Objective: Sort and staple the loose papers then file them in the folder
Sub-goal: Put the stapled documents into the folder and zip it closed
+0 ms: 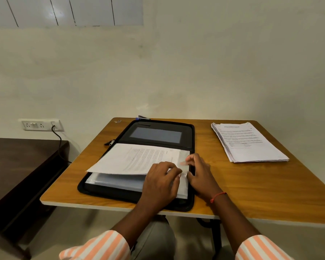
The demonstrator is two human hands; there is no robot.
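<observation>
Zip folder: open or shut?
Open: the zip folder lies flat on the table, inner pocket panel exposed; left hand and right hand pinch a plastic sleeve inside.

Orange-and-white striped sleeves [101,244]; red thread bracelet [217,197] on right wrist.

Table top [261,188]: orange-brown wood grain, white edge.
Folder [192,136]: black. Pocket [156,135] in lid: grey, shiny. Zip pull [111,142]: silver.
Printed sheet [135,158]: white, tiny black lines of print.
Clear sleeve [185,184]: see-through, pale bluish white.
Paper stack [251,145]: white, black print, grey band across.
Stapler [142,117]: blue and black, mostly hidden.
Shirt cuffs [101,244]: orange and white stripes.
Wrist thread [217,197]: red.
Trousers [154,241]: grey.
Wall [195,62]: plain cream.
Switch board [39,125]: white.
Cable [59,139]: black.
Side table [23,162]: dark brown.
Shutter [64,10]: white, thin dark lines.
</observation>
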